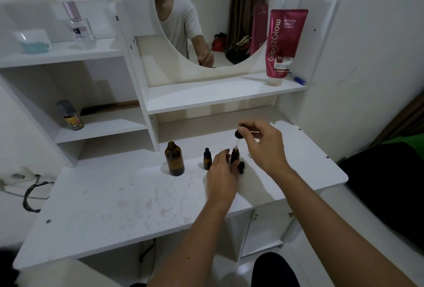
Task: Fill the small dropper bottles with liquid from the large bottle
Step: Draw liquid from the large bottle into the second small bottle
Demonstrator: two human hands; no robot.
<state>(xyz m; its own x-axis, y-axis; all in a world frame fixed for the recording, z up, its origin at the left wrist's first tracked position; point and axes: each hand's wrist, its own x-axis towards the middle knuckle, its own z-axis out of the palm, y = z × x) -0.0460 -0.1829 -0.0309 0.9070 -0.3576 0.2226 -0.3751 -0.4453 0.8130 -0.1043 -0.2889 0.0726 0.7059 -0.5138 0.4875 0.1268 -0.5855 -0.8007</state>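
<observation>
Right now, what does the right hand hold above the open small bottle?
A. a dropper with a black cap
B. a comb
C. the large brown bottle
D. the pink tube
A: the right hand pinches a black-capped dropper, its glass tip pointing down at the open small bottle.

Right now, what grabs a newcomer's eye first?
The two hands at the desk's centre: the right hand holds a dropper cap over an open small amber bottle steadied by the left hand. Next, the large amber bottle to their left, and the pink Glad2Glow tube on the shelf.
</observation>
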